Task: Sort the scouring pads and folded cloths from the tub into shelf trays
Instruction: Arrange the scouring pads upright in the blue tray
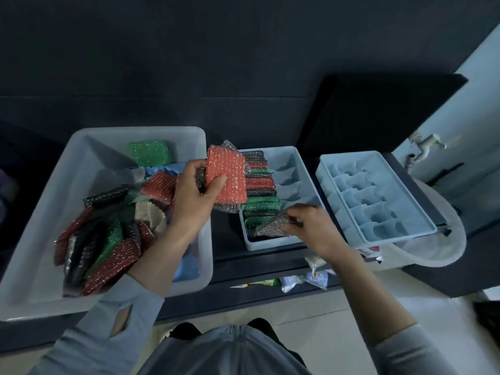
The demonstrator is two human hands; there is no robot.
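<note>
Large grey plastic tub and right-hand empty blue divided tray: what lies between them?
Head view: a blue tray packed along its left side with scouring pads.

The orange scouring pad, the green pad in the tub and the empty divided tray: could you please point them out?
orange scouring pad [226,175], head view, its middle.
green pad [149,152], head view, top face.
empty divided tray [430,228], head view, near rim.

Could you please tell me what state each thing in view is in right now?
Tub: part full of pads and cloths.
Orange pad: held up, gripped by the left hand.
Grey pad: pinched by the right hand at the near end of the tray.
Near tray: left column full of pads, right column unfilled.
Far tray: compartments unfilled.
</note>
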